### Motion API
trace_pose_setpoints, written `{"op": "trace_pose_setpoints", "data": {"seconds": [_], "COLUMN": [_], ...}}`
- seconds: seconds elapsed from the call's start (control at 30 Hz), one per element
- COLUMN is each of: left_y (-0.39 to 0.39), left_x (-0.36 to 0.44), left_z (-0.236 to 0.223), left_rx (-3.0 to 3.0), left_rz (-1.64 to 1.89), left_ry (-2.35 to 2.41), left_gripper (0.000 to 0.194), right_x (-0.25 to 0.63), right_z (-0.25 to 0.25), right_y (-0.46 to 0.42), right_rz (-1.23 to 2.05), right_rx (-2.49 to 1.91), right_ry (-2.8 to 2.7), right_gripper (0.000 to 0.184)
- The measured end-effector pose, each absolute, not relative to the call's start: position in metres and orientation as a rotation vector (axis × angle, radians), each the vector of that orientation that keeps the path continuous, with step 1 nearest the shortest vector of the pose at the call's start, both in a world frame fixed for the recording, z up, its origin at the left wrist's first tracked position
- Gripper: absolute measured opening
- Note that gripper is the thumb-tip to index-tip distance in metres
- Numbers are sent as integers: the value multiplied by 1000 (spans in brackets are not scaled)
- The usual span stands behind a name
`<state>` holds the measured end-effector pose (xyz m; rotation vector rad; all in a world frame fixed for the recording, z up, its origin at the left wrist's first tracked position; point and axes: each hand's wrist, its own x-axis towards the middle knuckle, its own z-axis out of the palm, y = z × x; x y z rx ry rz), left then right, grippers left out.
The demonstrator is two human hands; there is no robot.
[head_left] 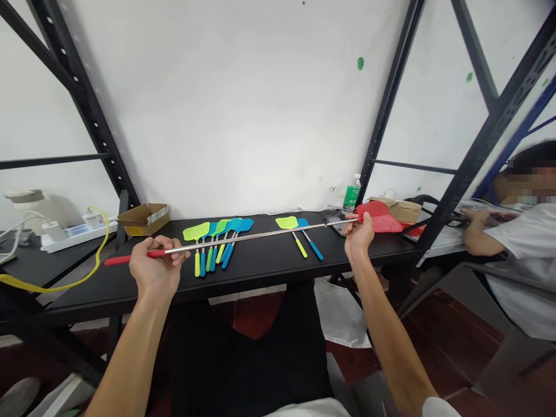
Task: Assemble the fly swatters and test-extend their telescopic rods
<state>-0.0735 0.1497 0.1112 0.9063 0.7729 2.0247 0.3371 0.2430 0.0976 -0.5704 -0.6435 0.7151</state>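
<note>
A red fly swatter [260, 234] with a long, extended metal rod stretches across in front of me, above the black table. My left hand [154, 263] is closed around it where the red handle meets the rod. At the other end, my right hand [359, 234] grips it just below the red perforated head. Behind the rod, on the left, lies a row of several yellow-green and blue fly swatters [212, 249] with short rods. Further right are a yellow-green fly swatter [299, 243] and a blue fly swatter [313, 246], side by side.
An open cardboard box [143, 220] sits at the table's left, near a white power strip [78, 233] and a yellow cable [102, 249]. A water bottle [351, 194] and brown packaging [395, 209] stand back right. Black metal posts frame the table [260, 263]. Another person [521, 243] sits far right.
</note>
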Motion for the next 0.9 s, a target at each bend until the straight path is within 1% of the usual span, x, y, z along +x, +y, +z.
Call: {"op": "trace_pose_setpoints", "data": {"seconds": [0.13, 0.27, 0.37, 0.57, 0.73, 0.9], "left_y": [152, 156, 158, 159, 156, 151], "left_x": [-44, -15, -6, -5, 1, 22], "left_z": [107, 98, 93, 89, 91, 88], "left_rx": [928, 981, 1013, 1104, 1101, 1048], "left_rz": [1924, 1798, 1755, 1561, 1565, 1424], "left_ry": [776, 760, 788, 871, 842, 853], "left_gripper": [30, 33, 36, 51, 50, 50], "right_x": [309, 288, 295, 314, 301, 267], "right_z": [93, 87, 88, 95, 94, 83], "right_y": [238, 234, 234, 236, 233, 224], "right_rz": [757, 807, 783, 752, 740, 806], "right_rx": [-556, -537, -551, -543, -559, -610], "right_ry": [-715, -771, -765, -741, -737, -836], "right_gripper": [48, 49, 49, 50, 52, 55]}}
